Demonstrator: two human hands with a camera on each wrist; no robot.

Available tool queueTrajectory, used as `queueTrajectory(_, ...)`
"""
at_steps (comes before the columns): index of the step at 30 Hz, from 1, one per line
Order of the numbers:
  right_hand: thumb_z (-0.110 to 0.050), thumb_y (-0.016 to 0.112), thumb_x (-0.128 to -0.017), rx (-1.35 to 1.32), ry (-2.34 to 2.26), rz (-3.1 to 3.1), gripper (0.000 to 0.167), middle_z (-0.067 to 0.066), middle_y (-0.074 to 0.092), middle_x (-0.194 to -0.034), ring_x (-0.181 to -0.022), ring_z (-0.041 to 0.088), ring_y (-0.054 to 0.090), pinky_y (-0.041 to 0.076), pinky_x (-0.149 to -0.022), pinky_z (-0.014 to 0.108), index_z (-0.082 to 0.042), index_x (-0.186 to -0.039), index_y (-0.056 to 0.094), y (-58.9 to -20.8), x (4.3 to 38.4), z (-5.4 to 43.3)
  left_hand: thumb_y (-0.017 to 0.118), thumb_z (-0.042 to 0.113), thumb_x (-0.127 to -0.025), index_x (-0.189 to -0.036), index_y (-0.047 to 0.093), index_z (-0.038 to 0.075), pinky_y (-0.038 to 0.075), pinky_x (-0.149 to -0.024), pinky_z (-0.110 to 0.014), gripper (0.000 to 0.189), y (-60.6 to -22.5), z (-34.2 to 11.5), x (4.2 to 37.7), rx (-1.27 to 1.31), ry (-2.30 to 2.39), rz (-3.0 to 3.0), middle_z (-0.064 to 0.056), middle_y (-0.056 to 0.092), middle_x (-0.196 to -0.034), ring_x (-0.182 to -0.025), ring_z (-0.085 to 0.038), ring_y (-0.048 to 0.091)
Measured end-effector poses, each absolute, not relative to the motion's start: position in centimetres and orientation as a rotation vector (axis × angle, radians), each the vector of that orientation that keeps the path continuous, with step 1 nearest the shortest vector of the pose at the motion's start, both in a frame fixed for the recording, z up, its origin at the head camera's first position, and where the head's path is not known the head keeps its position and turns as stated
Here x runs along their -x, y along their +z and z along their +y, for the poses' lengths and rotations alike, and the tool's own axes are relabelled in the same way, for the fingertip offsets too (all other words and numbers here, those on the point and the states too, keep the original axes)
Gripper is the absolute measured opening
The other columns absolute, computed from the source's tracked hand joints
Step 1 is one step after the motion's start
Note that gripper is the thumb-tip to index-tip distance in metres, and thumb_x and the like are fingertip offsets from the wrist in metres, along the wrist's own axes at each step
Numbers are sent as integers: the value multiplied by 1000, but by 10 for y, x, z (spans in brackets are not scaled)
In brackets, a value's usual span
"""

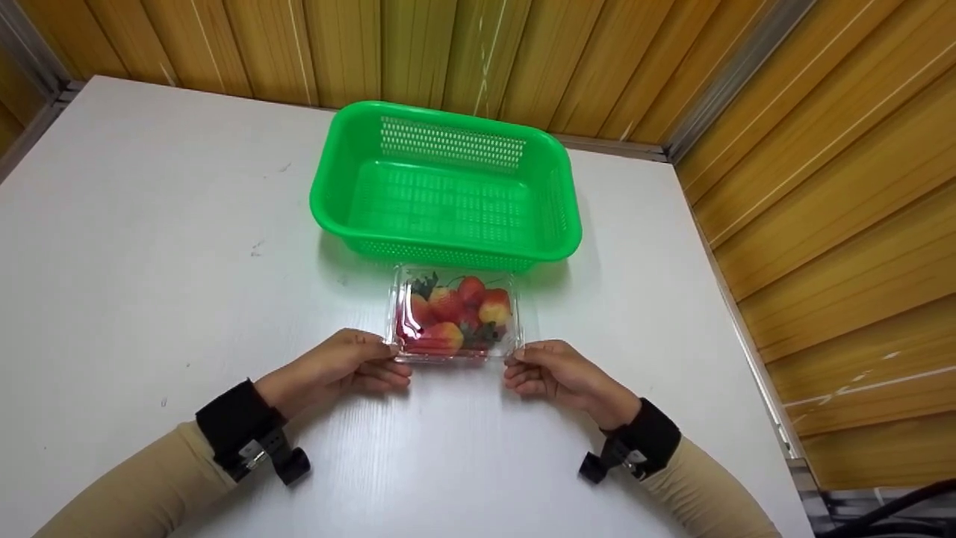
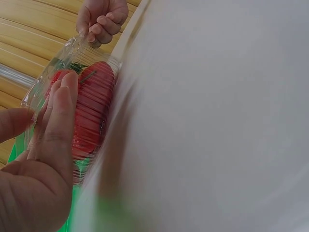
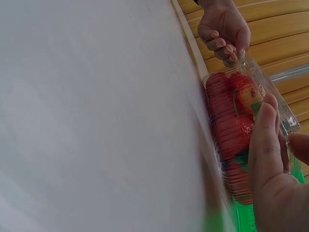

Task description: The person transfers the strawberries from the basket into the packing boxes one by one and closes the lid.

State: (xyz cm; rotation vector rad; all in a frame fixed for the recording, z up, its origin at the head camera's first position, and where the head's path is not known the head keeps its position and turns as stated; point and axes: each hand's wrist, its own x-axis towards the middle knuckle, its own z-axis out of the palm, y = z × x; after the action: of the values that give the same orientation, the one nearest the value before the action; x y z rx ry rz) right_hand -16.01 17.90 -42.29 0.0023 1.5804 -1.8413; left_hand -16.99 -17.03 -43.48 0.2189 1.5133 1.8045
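Observation:
A clear plastic clamshell box (image 1: 457, 314) of red and yellow strawberries (image 1: 446, 305) sits in front of the green basket, its lid down over the fruit. My left hand (image 1: 351, 364) pinches the box's near left corner between thumb and fingers. At the near right corner my right hand (image 1: 560, 373) pinches the rim in the same way. In the left wrist view the left thumb (image 2: 17, 123) lies on the lid's edge, with the fingers along the ribbed side wall. The right wrist view shows the right fingers (image 3: 266, 145) against the box's side.
A green plastic basket (image 1: 571, 224) with perforated walls stands just behind the box. Both rest on a white table (image 1: 149, 246). Wood-patterned panels (image 1: 821, 187) rise at the back and the right. A dark cable (image 1: 904, 508) shows at the lower right corner.

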Motion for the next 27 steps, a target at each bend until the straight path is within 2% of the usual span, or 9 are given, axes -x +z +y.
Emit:
queueTrajectory(7,-13,51,-106,20,-1783,1651,23,-3,77,-88,-82,6,75,62,-76,19,-9,-100,73,-420,161,181,50,11,-104,-116,65,-8,63,-83,-24,27,-432,-171,173,-221,1791,1544,2,80,-91,-87,-9,78)
queueTrajectory(9,-18,53,-107,69,-1701,1750,25,-4,77,-91,-85,6,75,63,-77,20,-2,-110,71,-417,164,184,51,15,-104,-117,64,-9,63,-84,-26,30,-430,-173,176,-244,1742,1592,-4,81,-98,-90,-11,78)
queueTrajectory(12,-28,53,-107,165,-1507,1944,41,-3,77,-98,-88,7,74,62,-78,22,8,-123,65,-412,168,188,51,21,-105,-124,61,-13,63,-89,-29,40,-423,-177,181,-313,1611,1742,-19,78,-112,-100,-19,78)
queueTrajectory(15,-32,52,-107,225,-1320,2112,49,9,76,-108,-94,12,74,61,-81,25,10,-130,60,-408,173,193,49,27,-106,-134,55,-15,62,-95,-35,51,-414,-186,185,-357,1454,1945,-29,71,-124,-112,-31,74)
queueTrajectory(17,-30,51,-107,258,-1217,2229,48,21,73,-118,-100,21,74,61,-86,30,9,-135,58,-403,177,198,47,29,-107,-139,52,-14,60,-99,-42,54,-406,-195,187,-394,1364,2093,-31,68,-128,-118,-39,70)
queueTrajectory(19,-28,50,-108,294,-1115,2385,48,28,68,-127,-106,31,72,61,-90,37,8,-139,54,-394,180,205,46,32,-108,-144,49,-11,54,-107,-52,56,-395,-205,189,-432,1272,2246,-32,63,-136,-128,-45,62)
queueTrajectory(22,-25,49,-109,337,-976,2644,48,30,60,-138,-120,43,64,58,-98,51,6,-145,49,-373,185,214,45,36,-109,-149,45,-6,43,-115,-63,58,-373,-220,194,-505,1128,2475,-31,53,-148,-137,-51,50)
queueTrajectory(24,-27,50,-109,333,-889,2804,50,29,55,-146,-129,45,58,53,-104,57,4,-149,46,-354,189,219,45,38,-109,-153,40,-3,35,-118,-67,61,-353,-227,201,-511,1037,2596,-31,45,-154,-142,-53,42)
queueTrajectory(27,-26,52,-108,329,-819,2973,56,28,44,-157,-144,46,43,40,-117,62,2,-154,39,-323,198,221,47,40,-109,-158,33,0,31,-120,-68,65,-321,-235,215,-501,976,2710,-31,37,-159,-146,-53,36)
